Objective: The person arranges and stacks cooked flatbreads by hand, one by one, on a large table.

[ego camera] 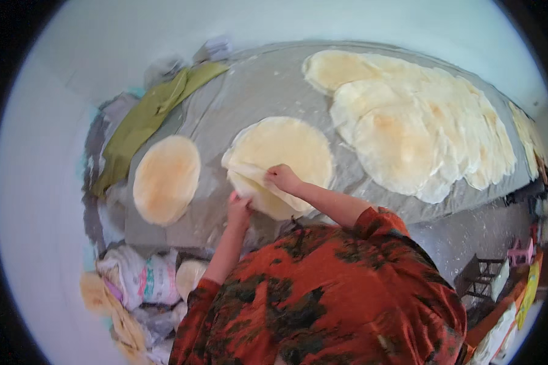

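Before me on a grey cloth lies a small stack of large round flatbreads [287,141], pale and thin. My right hand [282,178] is closed on the edge of the top one, which is raised and folded back along its near side. My left hand [240,207] pinches the near left edge of the stack; its fingertips are blurred, and which layer they hold is unclear. To the left, a single browned flatbread [166,180] lies flat, apart from the stack. Many overlapping flatbreads [420,118] spread over the cloth on the right.
The grey cloth [255,82] covers a wide surface beside a pale wall [301,23]. An olive-green cloth [139,130] lies along its left edge. Below left stands a printed white sack [157,276]. At the lower right are a dark stool [482,276] and a pink stool [520,251].
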The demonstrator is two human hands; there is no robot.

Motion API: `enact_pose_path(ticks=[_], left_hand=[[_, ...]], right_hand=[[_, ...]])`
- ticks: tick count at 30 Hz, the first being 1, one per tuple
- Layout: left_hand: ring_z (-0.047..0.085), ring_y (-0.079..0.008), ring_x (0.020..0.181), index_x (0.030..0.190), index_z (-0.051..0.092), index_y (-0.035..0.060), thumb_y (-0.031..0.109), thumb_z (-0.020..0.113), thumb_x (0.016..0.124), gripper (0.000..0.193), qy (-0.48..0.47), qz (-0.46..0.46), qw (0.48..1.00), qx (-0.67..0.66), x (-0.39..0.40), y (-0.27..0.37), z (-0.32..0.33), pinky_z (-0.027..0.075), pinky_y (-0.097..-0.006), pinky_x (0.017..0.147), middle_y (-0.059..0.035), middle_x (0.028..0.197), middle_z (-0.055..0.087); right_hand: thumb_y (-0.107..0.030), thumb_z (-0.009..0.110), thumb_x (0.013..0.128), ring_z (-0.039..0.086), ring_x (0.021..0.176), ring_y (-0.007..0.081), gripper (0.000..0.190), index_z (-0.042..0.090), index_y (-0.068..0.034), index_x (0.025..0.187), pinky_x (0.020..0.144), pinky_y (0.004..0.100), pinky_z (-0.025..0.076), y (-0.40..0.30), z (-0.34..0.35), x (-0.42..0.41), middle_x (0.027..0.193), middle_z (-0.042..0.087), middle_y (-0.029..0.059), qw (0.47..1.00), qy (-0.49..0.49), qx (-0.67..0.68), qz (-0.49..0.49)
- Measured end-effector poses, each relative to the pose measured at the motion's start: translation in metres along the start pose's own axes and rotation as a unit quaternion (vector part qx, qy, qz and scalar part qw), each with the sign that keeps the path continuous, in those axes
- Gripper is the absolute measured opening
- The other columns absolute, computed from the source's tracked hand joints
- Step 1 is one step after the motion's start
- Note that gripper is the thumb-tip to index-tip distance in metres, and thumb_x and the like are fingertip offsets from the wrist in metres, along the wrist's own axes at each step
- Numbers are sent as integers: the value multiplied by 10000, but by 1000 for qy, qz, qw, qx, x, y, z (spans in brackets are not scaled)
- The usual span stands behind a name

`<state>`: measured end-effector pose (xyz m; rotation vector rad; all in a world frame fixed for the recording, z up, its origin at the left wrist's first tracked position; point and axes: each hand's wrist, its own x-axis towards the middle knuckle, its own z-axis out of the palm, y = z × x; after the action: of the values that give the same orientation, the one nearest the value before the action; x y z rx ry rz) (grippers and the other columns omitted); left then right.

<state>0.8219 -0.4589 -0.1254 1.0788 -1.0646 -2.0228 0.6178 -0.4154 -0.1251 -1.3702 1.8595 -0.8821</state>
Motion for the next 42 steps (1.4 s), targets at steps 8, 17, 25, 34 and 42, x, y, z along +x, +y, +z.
enact_pose_path(ticks=[8,17,25,34,42], left_hand=[[601,-258,871,1062,486,15,-23,482,711,353,84,-44,995,42,3,-15,-25,535,-385,715,-116,990,575],[599,-239,839,1079,471,93,161,534,801,293,82,-109,991,-7,15,-13,-34,519,-395,628,-88,1017,568],[597,-259,910,1123,468,91,110,522,790,338,27,-113,993,-10,2,-2,-25,524,-438,720,-92,1043,576],[594,-213,884,1062,491,122,109,514,799,264,99,-95,990,22,-3,-11,-24,536,-419,659,-64,995,584],[594,-209,874,1032,513,95,117,534,786,247,132,-72,988,14,-5,-13,-17,536,-379,665,-61,980,588]], right_hand=[[-241,519,804,576,663,199,255,650,-24,780,631,365,465,151,-361,-19,711,622,77,947,299,34,114],[-52,519,724,528,970,346,295,562,-80,1014,794,437,439,22,-226,-80,1039,559,167,949,260,-152,93],[49,468,660,528,1003,315,373,570,-82,993,795,402,465,103,-170,-127,1063,562,131,929,271,-220,-120],[14,497,709,318,1251,281,601,417,-198,1266,963,463,318,95,-293,-100,1390,303,47,848,233,-473,-53],[-177,525,794,570,909,245,88,596,-130,812,852,442,408,165,-377,-50,843,616,60,857,-96,-507,9]])
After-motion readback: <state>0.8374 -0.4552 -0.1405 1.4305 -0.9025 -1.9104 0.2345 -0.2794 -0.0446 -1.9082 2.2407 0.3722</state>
